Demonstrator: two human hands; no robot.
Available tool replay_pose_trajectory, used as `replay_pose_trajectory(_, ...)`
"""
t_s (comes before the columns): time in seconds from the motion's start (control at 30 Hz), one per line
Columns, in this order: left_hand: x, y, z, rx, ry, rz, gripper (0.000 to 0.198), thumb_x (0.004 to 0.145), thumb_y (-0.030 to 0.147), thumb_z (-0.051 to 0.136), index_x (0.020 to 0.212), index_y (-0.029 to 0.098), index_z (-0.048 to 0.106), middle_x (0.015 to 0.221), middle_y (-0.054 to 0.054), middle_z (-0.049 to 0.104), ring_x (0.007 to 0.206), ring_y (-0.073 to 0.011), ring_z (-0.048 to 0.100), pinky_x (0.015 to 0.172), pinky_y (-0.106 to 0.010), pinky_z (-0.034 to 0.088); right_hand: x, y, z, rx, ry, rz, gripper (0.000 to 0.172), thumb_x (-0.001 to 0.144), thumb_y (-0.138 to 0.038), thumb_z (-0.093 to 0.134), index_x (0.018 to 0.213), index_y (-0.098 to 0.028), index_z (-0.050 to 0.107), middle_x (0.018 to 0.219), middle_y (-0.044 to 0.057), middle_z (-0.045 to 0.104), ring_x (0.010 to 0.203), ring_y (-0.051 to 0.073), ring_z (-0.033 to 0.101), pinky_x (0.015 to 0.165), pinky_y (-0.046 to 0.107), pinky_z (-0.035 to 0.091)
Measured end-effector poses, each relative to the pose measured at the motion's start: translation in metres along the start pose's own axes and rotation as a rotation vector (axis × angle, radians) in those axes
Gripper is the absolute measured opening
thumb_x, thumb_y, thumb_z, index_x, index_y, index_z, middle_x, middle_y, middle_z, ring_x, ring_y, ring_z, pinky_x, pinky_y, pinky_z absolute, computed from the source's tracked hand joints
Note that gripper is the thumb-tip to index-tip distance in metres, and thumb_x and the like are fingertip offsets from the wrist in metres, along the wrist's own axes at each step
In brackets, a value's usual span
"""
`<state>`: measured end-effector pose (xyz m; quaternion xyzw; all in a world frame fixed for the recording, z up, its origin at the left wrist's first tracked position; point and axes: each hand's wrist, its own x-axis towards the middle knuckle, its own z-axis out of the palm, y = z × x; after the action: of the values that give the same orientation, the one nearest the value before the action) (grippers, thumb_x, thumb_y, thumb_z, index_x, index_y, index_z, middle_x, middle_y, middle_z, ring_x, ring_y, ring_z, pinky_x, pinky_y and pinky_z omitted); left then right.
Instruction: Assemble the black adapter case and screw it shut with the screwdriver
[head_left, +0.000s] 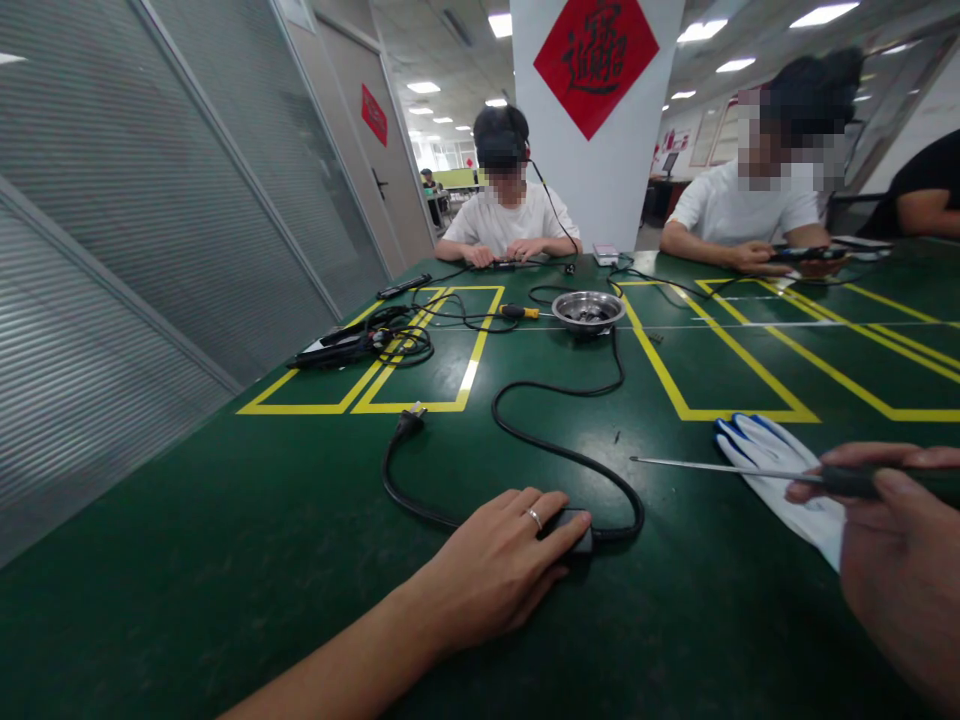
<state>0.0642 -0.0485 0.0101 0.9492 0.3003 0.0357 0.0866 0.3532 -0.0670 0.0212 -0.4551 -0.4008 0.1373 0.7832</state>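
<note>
Left hand [495, 565], lower centre: palm down, fingers spread flat over a black power adapter [577, 537], not curled round it. It reads as pinning the adapter to the counter [225, 560] rather than lifting it; only the adapter's right end shows past the fingertips. The adapter cable [555, 450] leaves that end, loops up-frame and back, and ends in a plug [411, 418] lying loose, so nothing is powered. Right hand [900, 560], lower right edge: closed on the dark handle of a screwdriver [720, 467], with the long thin shaft level, pointing left and the tip well short of the adapter. Under the shaft a white-and-blue glove [780, 470] lies flat, unworn. Further up, mid-frame: a metal bowl [589, 310] with small parts inside (too small to identify), probably there to stop them rolling off, and just left of it a yellow-handled screwdriver [519, 312]. Yellow tape lines [465, 380] box off work zones. Upper frame: two other people sit across the counter, each with their own hands on a dark item.
</note>
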Motion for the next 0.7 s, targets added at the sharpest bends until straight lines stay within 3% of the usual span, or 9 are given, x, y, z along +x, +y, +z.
replay_pose_trajectory(0.07,0.0,0.001,0.002,-0.015,0.005,-0.013,0.048,0.094,0.022,0.043,0.14,0.021,0.031,0.133,-0.013,0.045,0.11,-0.0288,0.05,0.091,-0.046,0.045,-0.001,0.005,0.001,-0.045,-0.001,-0.036,0.017,0.073,-0.02,0.063,0.088,-0.027,0.059,0.08,-0.001,0.06,0.071,0.017,0.062,0.061,0.038,0.057)
replay_pose_trajectory(0.23,-0.006,-0.001,-0.001,-0.097,0.052,-0.032,0.053,0.091,0.033,0.051,0.138,0.019,0.031,0.136,-0.012,0.043,0.113,-0.0291,0.046,0.097,-0.047,0.04,-0.007,0.012,0.0,-0.181,-0.128,0.039,0.016,0.075,-0.027,0.065,0.088,-0.022,0.057,0.089,0.004,0.064,0.068,0.02,0.068,0.064,0.043,0.06)
replay_pose_trajectory(0.43,-0.013,-0.014,-0.012,-0.187,0.032,-0.065,0.035,0.086,0.025,0.056,0.12,0.021,0.046,0.119,-0.007,0.054,0.101,-0.0255,0.051,0.09,-0.044,0.042,-0.011,0.017,0.001,-0.184,-0.174,0.074,0.029,0.073,-0.027,0.068,0.099,-0.022,0.054,0.094,0.005,0.065,0.069,0.022,0.07,0.072,0.045,0.06)
replay_pose_trajectory(0.7,-0.01,-0.024,0.009,-0.454,0.176,-0.145,0.032,0.085,0.029,0.065,0.11,0.022,0.047,0.128,-0.007,0.048,0.112,-0.0222,0.05,0.096,-0.036,0.042,-0.01,0.009,0.002,-0.129,-0.132,-0.007,0.024,0.073,-0.025,0.066,0.095,-0.022,0.056,0.092,0.005,0.066,0.069,0.022,0.068,0.07,0.048,0.059)
